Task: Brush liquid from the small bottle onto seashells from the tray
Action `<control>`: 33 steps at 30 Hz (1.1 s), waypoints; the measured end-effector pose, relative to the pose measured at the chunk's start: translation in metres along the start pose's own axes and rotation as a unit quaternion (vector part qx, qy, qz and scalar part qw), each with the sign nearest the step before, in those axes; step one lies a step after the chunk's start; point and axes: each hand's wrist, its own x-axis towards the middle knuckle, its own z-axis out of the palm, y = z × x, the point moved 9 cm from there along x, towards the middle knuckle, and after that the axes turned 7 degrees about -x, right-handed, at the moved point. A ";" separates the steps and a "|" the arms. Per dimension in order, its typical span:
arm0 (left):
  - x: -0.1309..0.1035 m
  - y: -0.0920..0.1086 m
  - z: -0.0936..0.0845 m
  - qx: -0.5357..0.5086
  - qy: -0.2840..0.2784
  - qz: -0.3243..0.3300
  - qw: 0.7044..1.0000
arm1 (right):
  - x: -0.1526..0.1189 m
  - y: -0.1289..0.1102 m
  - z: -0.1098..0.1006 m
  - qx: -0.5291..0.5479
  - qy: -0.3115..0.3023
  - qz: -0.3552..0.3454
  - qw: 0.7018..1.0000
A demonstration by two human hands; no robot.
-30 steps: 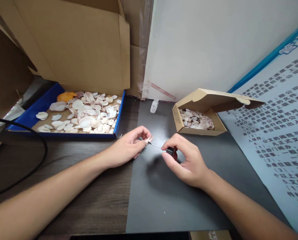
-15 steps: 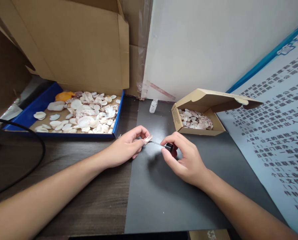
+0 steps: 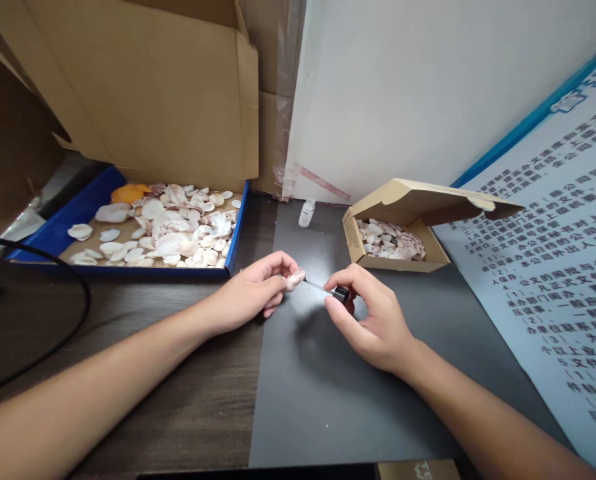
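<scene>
Between thumb and fingers, my left hand (image 3: pixel 258 289) pinches a small reddish-white seashell (image 3: pixel 295 279) above the left edge of the grey mat. My right hand (image 3: pixel 371 317) is closed round the black cap of a small applicator brush (image 3: pixel 339 294). Its thin stem points left, and the dark tip is at the shell's right edge; whether it touches cannot be made out. Behind the hands, a small clear bottle (image 3: pixel 307 213) with a white label stands uncapped on the mat.
On the left, a blue-edged cardboard box (image 3: pixel 188 271) holds many shells, its lid raised. A smaller brown box (image 3: pixel 403 265) with shells stands at the right, lid partly up. A black cable (image 3: pixel 85 307) curves along the left. A printed board (image 3: pixel 543 267) leans at the right.
The shell has turned slightly in my left fingers, showing more of its surface. The brush has shifted a little to the right, and its tip now sits at the shell's right edge.
</scene>
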 end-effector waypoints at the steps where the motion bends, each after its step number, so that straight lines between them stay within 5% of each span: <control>1: 0.000 0.000 -0.001 -0.011 0.002 -0.003 1.000 | 0.000 -0.001 0.001 0.007 -0.006 -0.006 1.000; 33: -0.001 0.004 -0.005 -0.092 0.011 -0.005 0.996 | -0.001 0.001 0.007 0.001 -0.036 -0.003 0.999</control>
